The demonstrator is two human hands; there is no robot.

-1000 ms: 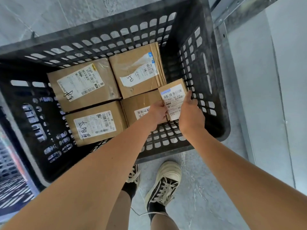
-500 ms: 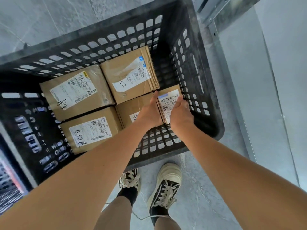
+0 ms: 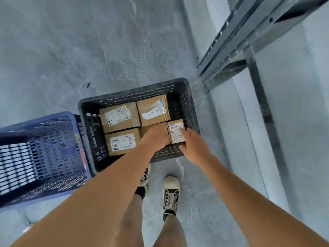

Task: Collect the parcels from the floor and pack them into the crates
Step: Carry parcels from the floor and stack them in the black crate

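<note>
A black perforated plastic crate [image 3: 193,111] stands on the grey marbled floor [image 3: 89,41], and five brown cardboard parcels with white shipping labels lie packed inside it. Two sit along the far wall, the far-left parcel [image 3: 119,114] and the far-right parcel [image 3: 152,110], edge to edge. The near-left parcel [image 3: 122,142] lies in front of them, and a fourth parcel [image 3: 153,126] is mostly hidden under the left hand [image 3: 156,138]. The small narrow parcel [image 3: 176,131] stands in the near right corner, close to the crate wall.

The left hand rests over the fourth parcel with its fingers out of sight, so whether it grips or only presses cannot be told. The right hand [image 3: 193,144] is spread, fingertips at the small parcel's label, holding nothing.

Judging by this, the small parcel is already set in place. A blue perforated plastic crate [image 3: 44,120] just to the left looks unfilled, so far as its visible part shows. No loose parcels show on the floor here, so how many remain is unknown.
</note>
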